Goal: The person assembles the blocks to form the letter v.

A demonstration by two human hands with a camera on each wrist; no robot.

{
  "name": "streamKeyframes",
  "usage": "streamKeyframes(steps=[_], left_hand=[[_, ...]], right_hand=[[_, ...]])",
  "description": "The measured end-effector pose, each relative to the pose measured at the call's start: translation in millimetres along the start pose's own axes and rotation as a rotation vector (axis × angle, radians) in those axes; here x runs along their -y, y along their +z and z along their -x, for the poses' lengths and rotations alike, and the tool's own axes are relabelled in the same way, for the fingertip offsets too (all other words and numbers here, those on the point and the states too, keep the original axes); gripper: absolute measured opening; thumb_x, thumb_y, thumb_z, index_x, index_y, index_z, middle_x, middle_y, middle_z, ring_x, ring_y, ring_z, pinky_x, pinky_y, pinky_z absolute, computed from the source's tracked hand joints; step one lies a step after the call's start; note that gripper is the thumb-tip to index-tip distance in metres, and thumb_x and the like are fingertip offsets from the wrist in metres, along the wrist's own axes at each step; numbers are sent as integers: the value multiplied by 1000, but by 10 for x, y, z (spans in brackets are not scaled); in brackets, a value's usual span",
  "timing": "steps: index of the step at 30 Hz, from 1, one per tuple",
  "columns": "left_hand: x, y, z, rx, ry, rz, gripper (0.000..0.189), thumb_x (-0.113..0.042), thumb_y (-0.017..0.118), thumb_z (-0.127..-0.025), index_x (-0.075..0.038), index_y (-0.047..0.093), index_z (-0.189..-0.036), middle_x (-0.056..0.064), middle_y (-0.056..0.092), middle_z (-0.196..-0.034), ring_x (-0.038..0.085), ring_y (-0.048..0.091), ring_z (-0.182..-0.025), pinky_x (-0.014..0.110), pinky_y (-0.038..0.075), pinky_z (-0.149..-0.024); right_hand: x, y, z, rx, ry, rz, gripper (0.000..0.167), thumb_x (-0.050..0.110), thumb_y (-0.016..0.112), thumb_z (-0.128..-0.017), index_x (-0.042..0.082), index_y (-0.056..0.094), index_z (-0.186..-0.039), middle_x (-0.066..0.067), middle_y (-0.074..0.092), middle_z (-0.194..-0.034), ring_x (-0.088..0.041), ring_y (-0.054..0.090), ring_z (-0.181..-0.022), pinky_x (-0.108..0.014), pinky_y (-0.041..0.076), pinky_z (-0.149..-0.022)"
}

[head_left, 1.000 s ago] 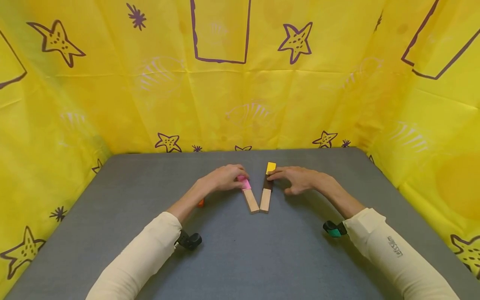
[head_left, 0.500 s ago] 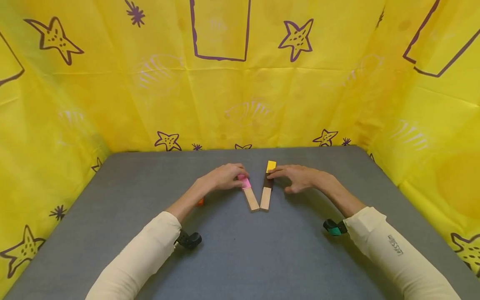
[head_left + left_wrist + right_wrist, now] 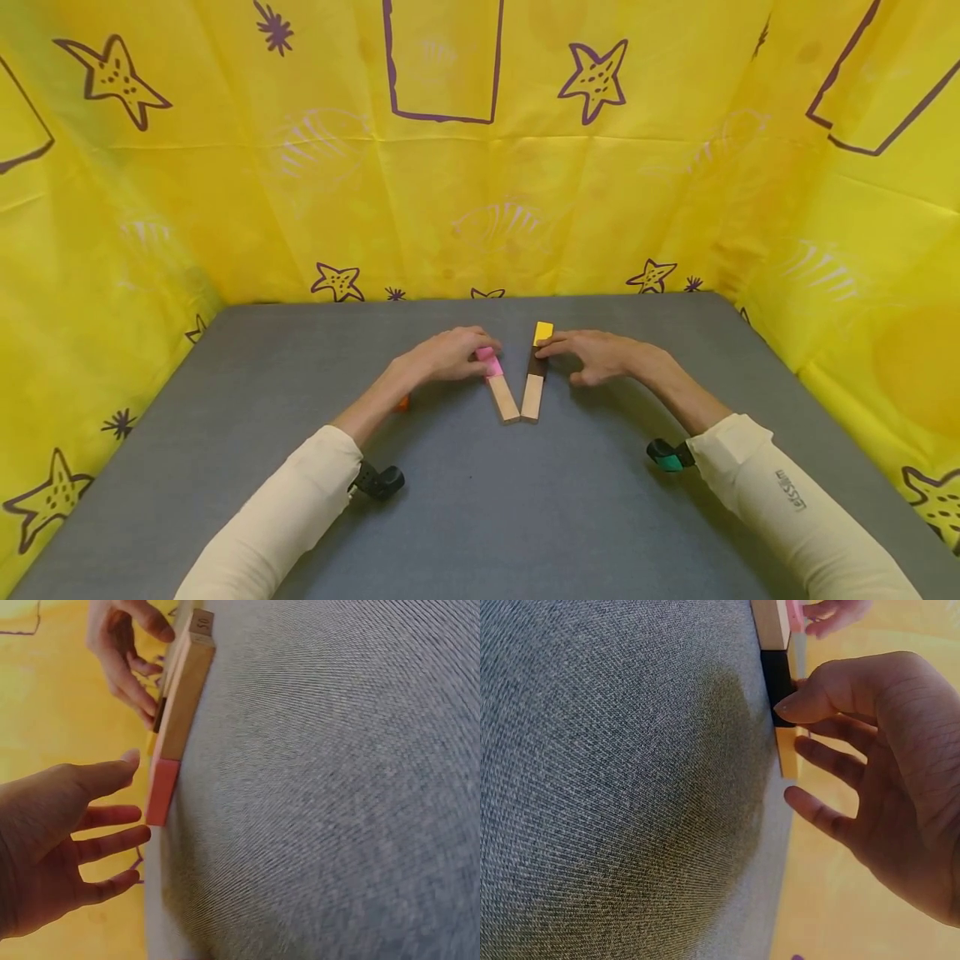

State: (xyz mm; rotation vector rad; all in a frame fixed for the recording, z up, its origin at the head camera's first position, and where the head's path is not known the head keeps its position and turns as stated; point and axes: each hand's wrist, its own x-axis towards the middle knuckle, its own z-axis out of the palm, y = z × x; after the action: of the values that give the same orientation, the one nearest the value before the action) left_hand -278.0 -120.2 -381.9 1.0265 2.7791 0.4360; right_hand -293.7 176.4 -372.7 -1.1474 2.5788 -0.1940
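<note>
Two rows of small wooden blocks lie on the grey table, forming a V with its tip toward the person. The left row has a plain wood block (image 3: 503, 400) at the tip and a pink block (image 3: 492, 367) beyond it. My left hand (image 3: 444, 355) is over the pink block's far end, thumb and fingers spread apart in the left wrist view. In the right row, a plain block (image 3: 532, 397), a dark brown block (image 3: 536, 365) and a yellow block (image 3: 543, 332) run end to end. Extended fingers of my right hand (image 3: 596, 354) reach the brown and yellow blocks, its thumb apart.
An orange block (image 3: 402, 403) is partly hidden behind the left forearm. Yellow cloth (image 3: 420, 192) with starfish drawings hangs around the back and sides of the table (image 3: 480, 517). Dark wrist-worn devices sit at both cuffs.
</note>
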Motion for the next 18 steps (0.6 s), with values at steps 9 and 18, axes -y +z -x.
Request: streamKeyframes(steps=[9, 18], left_hand=[[28, -141, 226, -11, -33, -43, 46, -31, 69, -102, -11, 65, -143, 13, 66, -140, 30, 64, -127, 48, 53, -111], [274, -300, 715, 53, -35, -34, 50, -31, 69, -101, -10, 62, -146, 15, 61, -146, 34, 59, -136, 55, 47, -117]], right_hand=[[0, 8, 0, -2, 2, -10, 66, 6, 62, -87, 15, 55, -153, -17, 45, -164, -43, 41, -153, -65, 32, -124], [8, 25, -1, -12, 6, -12, 65, 6, 62, -88, 14, 55, -152, -17, 46, -163, -42, 42, -152, -64, 33, -124]])
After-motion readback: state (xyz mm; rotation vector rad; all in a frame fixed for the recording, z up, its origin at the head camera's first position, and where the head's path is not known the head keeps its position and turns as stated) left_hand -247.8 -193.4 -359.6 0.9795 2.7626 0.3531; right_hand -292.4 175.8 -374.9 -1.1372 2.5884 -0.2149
